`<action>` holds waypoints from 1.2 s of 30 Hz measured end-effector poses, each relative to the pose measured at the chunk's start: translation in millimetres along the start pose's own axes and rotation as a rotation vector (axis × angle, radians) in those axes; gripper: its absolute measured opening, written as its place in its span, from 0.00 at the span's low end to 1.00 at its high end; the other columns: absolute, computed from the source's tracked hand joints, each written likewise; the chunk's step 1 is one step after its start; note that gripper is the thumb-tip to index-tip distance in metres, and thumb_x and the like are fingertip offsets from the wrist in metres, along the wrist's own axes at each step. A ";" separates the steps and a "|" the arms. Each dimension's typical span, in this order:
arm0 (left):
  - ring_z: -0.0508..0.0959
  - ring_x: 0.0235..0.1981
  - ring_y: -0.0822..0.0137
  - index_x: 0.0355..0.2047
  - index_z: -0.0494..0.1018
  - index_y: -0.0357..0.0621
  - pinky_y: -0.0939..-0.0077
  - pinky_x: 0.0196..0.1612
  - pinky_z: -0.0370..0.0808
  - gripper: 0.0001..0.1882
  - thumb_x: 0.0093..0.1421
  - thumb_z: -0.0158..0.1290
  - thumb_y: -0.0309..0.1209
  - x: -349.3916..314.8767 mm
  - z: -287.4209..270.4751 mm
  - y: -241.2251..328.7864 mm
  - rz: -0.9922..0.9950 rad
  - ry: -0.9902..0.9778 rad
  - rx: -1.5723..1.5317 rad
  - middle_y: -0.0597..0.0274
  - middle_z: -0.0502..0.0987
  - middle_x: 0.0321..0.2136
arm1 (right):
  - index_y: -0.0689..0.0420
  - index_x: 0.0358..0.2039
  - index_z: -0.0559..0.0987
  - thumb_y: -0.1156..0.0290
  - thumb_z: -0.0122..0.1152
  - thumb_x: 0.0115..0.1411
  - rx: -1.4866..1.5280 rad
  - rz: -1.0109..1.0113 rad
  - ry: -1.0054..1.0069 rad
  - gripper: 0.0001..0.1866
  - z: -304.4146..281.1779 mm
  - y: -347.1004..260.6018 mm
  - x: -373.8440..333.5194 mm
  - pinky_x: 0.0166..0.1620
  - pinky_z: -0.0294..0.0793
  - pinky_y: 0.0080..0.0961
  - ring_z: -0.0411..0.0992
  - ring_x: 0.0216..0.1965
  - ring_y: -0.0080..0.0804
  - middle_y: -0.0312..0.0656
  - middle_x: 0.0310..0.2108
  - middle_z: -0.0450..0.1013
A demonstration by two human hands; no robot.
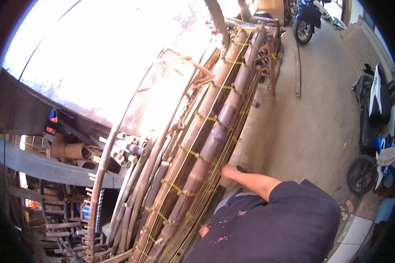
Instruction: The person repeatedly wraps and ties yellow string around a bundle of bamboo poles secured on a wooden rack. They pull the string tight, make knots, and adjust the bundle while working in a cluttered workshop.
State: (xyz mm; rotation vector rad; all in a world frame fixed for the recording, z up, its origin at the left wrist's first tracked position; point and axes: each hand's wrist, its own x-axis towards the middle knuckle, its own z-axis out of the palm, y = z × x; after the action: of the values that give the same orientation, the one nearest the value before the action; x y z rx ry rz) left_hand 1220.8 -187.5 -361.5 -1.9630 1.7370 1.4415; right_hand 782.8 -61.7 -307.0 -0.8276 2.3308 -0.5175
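My right hand (228, 171) is at the end of my bent forearm, beside a long row of thin, straight strips (215, 177). Its fingers look curled, but whatever they may hold is too small to make out. Only a small part of my left hand (204, 231) shows past my dark shirt, close to the same strips; its fingers are hidden. Next to the strips lie two long, thick brown poles (202, 168), side by side. Yellow ties (190, 151) cross the poles at intervals, with short pegs along them.
Left of the poles lean several bamboo lengths (131, 197) and a curved pole with pegs (102, 175). A wooden stand (272, 65) is at the far end. Along the right are a parked motorbike (366, 171) and a corrugated sheet (360, 41); another motorbike (303, 28) stands far off.
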 end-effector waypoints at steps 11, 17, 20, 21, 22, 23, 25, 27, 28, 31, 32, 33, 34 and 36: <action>0.78 0.27 0.60 0.39 0.75 0.37 0.64 0.32 0.75 0.14 0.64 0.49 0.36 51.8 88.7 316.7 0.160 -0.194 -0.202 0.56 0.78 0.29 | 0.54 0.30 0.85 0.61 0.58 0.53 0.251 0.439 -0.358 0.12 -173.9 276.7 -16.5 0.25 0.74 0.36 0.73 0.23 0.33 0.43 0.24 0.79; 0.79 0.28 0.60 0.42 0.74 0.37 0.64 0.33 0.76 0.14 0.65 0.49 0.36 37.2 154.6 398.5 0.149 -0.217 -0.183 0.56 0.78 0.32 | 0.52 0.64 0.60 0.62 0.62 0.57 0.434 0.640 0.597 0.36 -386.2 341.4 107.9 0.61 0.66 0.44 0.63 0.61 0.58 0.62 0.60 0.62; 0.79 0.29 0.59 0.43 0.73 0.36 0.64 0.34 0.76 0.14 0.65 0.49 0.36 17.2 197.8 411.3 0.082 -0.210 -0.152 0.55 0.78 0.33 | 0.51 0.65 0.60 0.62 0.63 0.56 0.494 0.677 0.727 0.38 -464.2 343.4 155.6 0.62 0.63 0.50 0.59 0.63 0.58 0.59 0.65 0.54; 0.79 0.29 0.59 0.43 0.73 0.36 0.64 0.34 0.76 0.15 0.65 0.49 0.36 9.7 216.5 420.8 0.061 -0.221 -0.124 0.55 0.78 0.33 | 0.50 0.65 0.60 0.63 0.63 0.56 0.462 0.684 0.741 0.37 -467.6 369.8 177.2 0.62 0.63 0.51 0.59 0.63 0.58 0.58 0.66 0.53; 0.79 0.29 0.59 0.44 0.73 0.36 0.64 0.34 0.76 0.15 0.65 0.49 0.36 0.9 233.3 429.1 0.043 -0.225 -0.107 0.55 0.78 0.34 | 0.50 0.65 0.61 0.63 0.64 0.56 0.432 0.684 0.750 0.37 -472.9 392.2 198.3 0.62 0.62 0.53 0.59 0.64 0.58 0.57 0.66 0.52; 0.79 0.30 0.59 0.44 0.73 0.36 0.64 0.35 0.76 0.15 0.65 0.49 0.36 -9.2 247.8 432.9 0.020 -0.211 -0.105 0.55 0.78 0.34 | 0.49 0.64 0.63 0.64 0.62 0.57 0.353 0.693 0.556 0.35 -473.3 401.0 214.4 0.63 0.61 0.53 0.58 0.64 0.57 0.56 0.66 0.53; 0.79 0.30 0.59 0.45 0.72 0.36 0.64 0.35 0.77 0.15 0.65 0.49 0.36 -34.8 276.4 441.4 -0.037 -0.195 -0.082 0.55 0.78 0.35 | 0.50 0.63 0.65 0.65 0.57 0.60 0.143 0.650 0.233 0.29 -444.9 407.5 218.0 0.60 0.64 0.52 0.60 0.63 0.56 0.54 0.65 0.57; 0.79 0.30 0.59 0.45 0.72 0.36 0.64 0.36 0.77 0.15 0.65 0.49 0.36 -65.7 297.7 449.3 -0.080 -0.167 -0.066 0.54 0.78 0.36 | 0.51 0.61 0.66 0.64 0.54 0.60 0.053 0.567 0.071 0.27 -431.8 414.1 208.0 0.58 0.67 0.50 0.62 0.62 0.54 0.54 0.64 0.59; 0.79 0.31 0.59 0.46 0.72 0.36 0.64 0.36 0.77 0.16 0.66 0.49 0.36 -82.6 312.4 454.8 -0.094 -0.169 -0.054 0.54 0.78 0.37 | 0.51 0.61 0.67 0.64 0.55 0.59 0.089 0.560 0.036 0.28 -432.3 429.3 195.9 0.58 0.67 0.50 0.63 0.62 0.52 0.54 0.63 0.60; 0.80 0.31 0.59 0.47 0.71 0.36 0.64 0.37 0.77 0.16 0.66 0.50 0.36 -116.3 332.8 499.2 -0.086 -0.190 0.035 0.54 0.78 0.38 | 0.48 0.64 0.64 0.65 0.59 0.54 0.158 0.471 -0.675 0.35 -428.2 527.5 216.5 0.53 0.70 0.50 0.68 0.56 0.45 0.53 0.61 0.64; 0.80 0.32 0.59 0.47 0.71 0.36 0.64 0.37 0.77 0.16 0.66 0.50 0.36 -127.2 338.2 507.2 -0.086 -0.159 0.030 0.54 0.78 0.38 | 0.47 0.66 0.62 0.65 0.59 0.54 0.380 0.501 -0.568 0.37 -446.7 530.8 215.6 0.55 0.69 0.49 0.65 0.60 0.46 0.51 0.64 0.61; 0.80 0.32 0.59 0.48 0.71 0.36 0.64 0.37 0.77 0.17 0.66 0.50 0.36 -140.9 345.2 507.0 -0.096 -0.119 -0.007 0.54 0.78 0.39 | 0.46 0.68 0.59 0.64 0.60 0.53 0.574 0.517 -0.474 0.40 -482.4 521.5 199.3 0.57 0.67 0.48 0.62 0.63 0.46 0.49 0.66 0.58; 0.80 0.32 0.59 0.48 0.71 0.36 0.64 0.37 0.77 0.17 0.66 0.50 0.36 -152.2 349.0 515.8 -0.088 -0.090 -0.016 0.54 0.78 0.39 | 0.44 0.70 0.56 0.64 0.61 0.53 0.778 0.551 -0.371 0.43 -514.1 517.4 178.6 0.59 0.66 0.48 0.59 0.66 0.47 0.47 0.69 0.55; 0.80 0.32 0.59 0.49 0.70 0.35 0.64 0.38 0.78 0.17 0.66 0.50 0.36 -162.7 355.6 532.0 -0.071 -0.077 -0.050 0.53 0.78 0.40 | 0.44 0.72 0.49 0.62 0.67 0.50 1.178 0.646 -0.133 0.51 -553.5 544.7 170.6 0.60 0.66 0.45 0.57 0.66 0.46 0.53 0.69 0.52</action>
State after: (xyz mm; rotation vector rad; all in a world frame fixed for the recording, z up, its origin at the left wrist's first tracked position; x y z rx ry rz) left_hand 608.2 -12.4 -188.6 -1.9451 1.5975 1.5298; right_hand 80.1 306.9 -256.7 0.4126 1.5708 -1.2525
